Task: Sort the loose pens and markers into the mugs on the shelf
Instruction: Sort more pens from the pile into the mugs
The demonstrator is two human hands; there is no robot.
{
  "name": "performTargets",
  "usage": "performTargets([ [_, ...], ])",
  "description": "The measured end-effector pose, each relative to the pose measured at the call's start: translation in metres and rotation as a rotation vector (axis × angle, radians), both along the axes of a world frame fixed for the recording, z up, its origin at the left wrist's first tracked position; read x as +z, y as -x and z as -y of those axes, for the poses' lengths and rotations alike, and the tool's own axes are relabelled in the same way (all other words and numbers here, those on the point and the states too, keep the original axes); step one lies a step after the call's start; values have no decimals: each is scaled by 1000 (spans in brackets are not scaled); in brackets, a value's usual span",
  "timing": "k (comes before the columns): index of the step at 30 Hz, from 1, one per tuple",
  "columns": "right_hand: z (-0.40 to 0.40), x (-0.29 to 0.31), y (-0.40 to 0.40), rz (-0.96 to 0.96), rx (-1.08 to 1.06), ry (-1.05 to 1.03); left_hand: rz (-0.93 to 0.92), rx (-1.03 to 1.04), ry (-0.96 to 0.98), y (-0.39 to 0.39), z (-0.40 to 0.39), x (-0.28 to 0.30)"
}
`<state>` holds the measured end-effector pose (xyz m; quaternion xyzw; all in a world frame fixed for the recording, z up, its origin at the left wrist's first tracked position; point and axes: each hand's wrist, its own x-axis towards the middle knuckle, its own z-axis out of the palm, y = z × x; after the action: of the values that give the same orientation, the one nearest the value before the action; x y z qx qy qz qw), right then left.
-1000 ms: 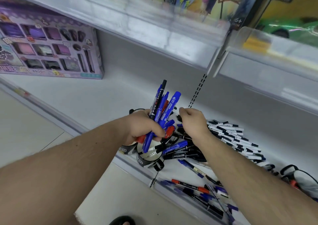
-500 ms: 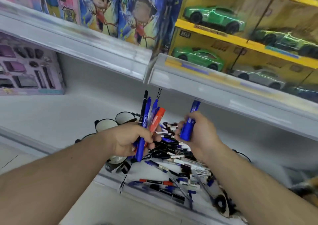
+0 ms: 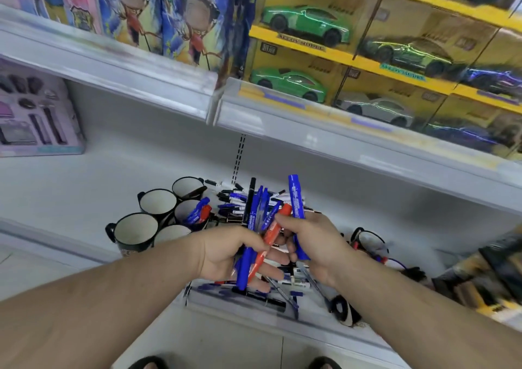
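**Both hands full of markers above the pile**

The left hand (image 3: 226, 252), at lower centre of the frame, has its fingers curled round a bunch of markers (image 3: 255, 227): blue ones, a black one and a red marker (image 3: 269, 241) that slants across the bunch. The right hand (image 3: 313, 241), just right of it, grips a single blue marker (image 3: 295, 199) that stands nearly upright, its cap at the top; its fingertips also touch the upper end of the red marker.

At centre left of the frame a cluster of dark mugs (image 3: 135, 231) stands on the white shelf (image 3: 70, 187); one mug (image 3: 189, 210) holds a few blue and red markers, the others show pale insides. Behind and under the hands lies the loose pile of pens (image 3: 234, 199), reaching to the shelf's front edge. At lower right another mug (image 3: 367, 240) lies tipped over.

Left of the mugs stands a purple boxed set (image 3: 36, 114). At upper right, boxed toy cars (image 3: 305, 24) fill the shelf above.
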<state>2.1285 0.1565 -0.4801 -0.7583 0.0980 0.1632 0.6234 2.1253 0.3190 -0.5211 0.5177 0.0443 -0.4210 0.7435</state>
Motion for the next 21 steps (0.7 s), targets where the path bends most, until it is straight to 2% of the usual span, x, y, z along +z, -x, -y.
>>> performTargets([
  [5, 7, -4, -3, 26, -74, -35, -32, 81, 59, 1, 8, -4],
  [9, 27, 5, -9, 35, -150, -97, -49, 284, 125, -5, 9, -3],
  [11, 41, 13, -11, -62, -65, -56, -50, 403, 103, -11, 7, -3],
  [14, 58, 17, -9, -233, 189, 54, -56, 523, 13, -17, 6, -2],
  [17, 62, 19, -6, -322, 382, 85, -48, 459, -17, -12, 16, 2],
  [21, 57, 17, -9, -366, 434, 75, -58, 352, -12, -1, 38, 9],
])
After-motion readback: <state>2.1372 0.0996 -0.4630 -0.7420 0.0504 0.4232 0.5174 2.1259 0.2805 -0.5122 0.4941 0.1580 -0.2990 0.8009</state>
